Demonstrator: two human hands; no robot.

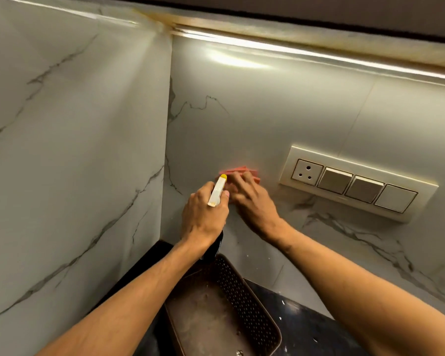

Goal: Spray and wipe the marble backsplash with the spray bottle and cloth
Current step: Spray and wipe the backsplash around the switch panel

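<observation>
So we're standing in the corner of the kitchen, working on the marble backsplash (242, 119), the white slab with grey veins running through it. Our left hand (203, 217) is gripping the spray bottle (217, 190) up by its head, fingers curled tight round the neck and the thumb tip peeking out on the right side. The white sprayer with its yellow nozzle is pointing up and away at the wall. We can't tell whether a finger is sitting on the trigger. The bottle's body is tucked under our hand and wrist, so any label or brand on it is hidden from us.

Our right hand (253, 204) is lying flat against the wall just beside the left one, fingers straight and slightly spread, pressing the pinkish-orange cloth (244, 172) onto the marble. The cloth is poking out past the fingertips, blurry, low on the back wall and a bit right of the corner seam.

To the right of the cloth, a cream switch plate (357, 185) is sitting on the wall with a three-pin socket (307, 172) and three rocker switches, and any markings on them are too small to read. Below our arms a brown perforated basket (247, 299) is resting on the dark countertop (306, 322). A bright strip of light (293, 51) is glaring off the top of the marble.
</observation>
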